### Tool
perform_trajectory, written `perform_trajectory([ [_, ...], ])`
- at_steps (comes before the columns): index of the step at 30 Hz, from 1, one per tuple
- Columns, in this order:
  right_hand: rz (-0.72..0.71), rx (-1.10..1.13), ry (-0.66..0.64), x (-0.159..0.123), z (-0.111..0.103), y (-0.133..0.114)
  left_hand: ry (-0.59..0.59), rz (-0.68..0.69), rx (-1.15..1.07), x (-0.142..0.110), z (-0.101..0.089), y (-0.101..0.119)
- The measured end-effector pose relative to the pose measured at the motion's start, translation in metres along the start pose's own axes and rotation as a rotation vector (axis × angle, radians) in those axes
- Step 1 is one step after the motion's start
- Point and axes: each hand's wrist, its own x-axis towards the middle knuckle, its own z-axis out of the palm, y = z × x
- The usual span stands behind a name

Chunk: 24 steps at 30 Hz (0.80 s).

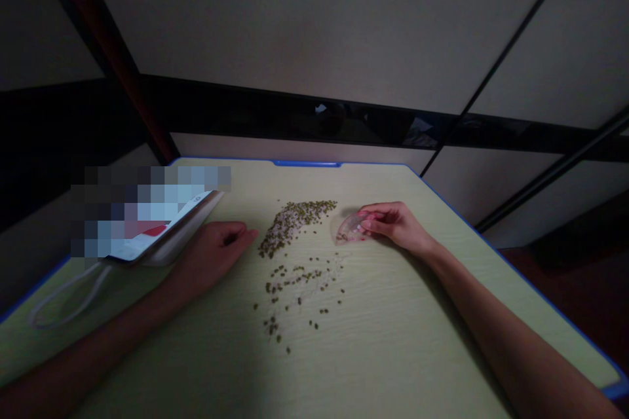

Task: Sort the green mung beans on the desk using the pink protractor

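Observation:
My right hand point(397, 226) pinches a thin, see-through rounded plastic piece with pink markings point(350, 228) between thumb and fingers. This piece is tilted on the table, just right of a curved pile of small green beans mixed with pale grains point(295, 222). Nearer to me lie scattered green beans point(295, 275) among fine pale bits. My left hand point(221, 245) rests on the table at the left end of the pile, its fingers curled in and the thumb pointing toward the beans. Nothing shows in its grip.
A phone with a lit screen point(152, 236), partly blurred out, leans on a pale stand at the left, a white loop strap point(69, 314) beside it. The light wooden table point(344, 360) has a blue rim. Pale cabinet panels point(295, 26) rise behind its far edge.

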Motion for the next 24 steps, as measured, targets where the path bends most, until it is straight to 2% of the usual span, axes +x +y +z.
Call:
perform_trajectory([
  [7,0.056,0.019,-0.109,-0.003,-0.002,-0.003,-0.007,-0.010,0.010,0.002,0.001,-0.002],
  [13,0.073,0.031,-0.066,-0.003,0.001,-0.004,0.019,-0.011,0.022,0.005,0.002,-0.007],
  [19,0.020,0.011,-0.076,-0.001,0.007,-0.001,0.020,-0.003,0.018,0.003,0.003,-0.008],
  [24,0.003,0.045,-0.154,-0.001,0.012,-0.001,0.009,-0.017,0.009,0.004,0.003,-0.008],
])
